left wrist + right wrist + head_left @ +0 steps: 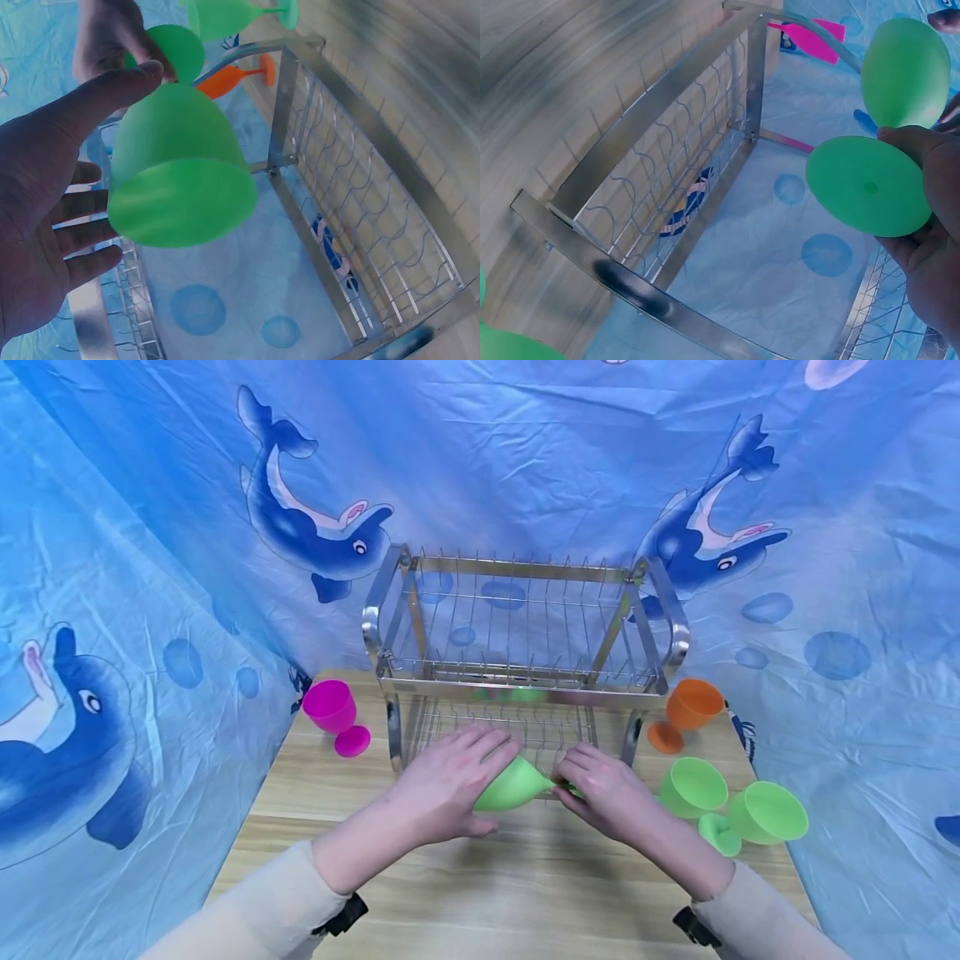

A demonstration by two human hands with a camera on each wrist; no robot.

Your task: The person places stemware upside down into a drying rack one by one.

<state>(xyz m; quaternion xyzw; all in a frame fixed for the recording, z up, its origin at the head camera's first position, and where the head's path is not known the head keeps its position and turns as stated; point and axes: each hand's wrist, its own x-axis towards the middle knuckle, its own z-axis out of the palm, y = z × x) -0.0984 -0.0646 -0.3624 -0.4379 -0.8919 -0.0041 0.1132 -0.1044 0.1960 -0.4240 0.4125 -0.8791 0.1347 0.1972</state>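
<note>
A light green plastic goblet (512, 787) lies sideways in the air before the dish rack's lower tier. My right hand (603, 789) pinches its stem just behind the round foot (866, 186). Around the bowl (180, 172) is my left hand (453, 781), fingers spread along its side, with the thumb apart from the bowl in the head view. Whether the left fingers touch the bowl is hard to tell. The two-tier metal dish rack (525, 696) stands behind both hands.
On the wooden table (525, 893), a magenta goblet (330, 706) lies tipped left of the rack. To its right are an orange goblet (693, 703) and two more green goblets (693, 787), lying tilted. Blue dolphin-print curtain (510, 468) surrounds the table.
</note>
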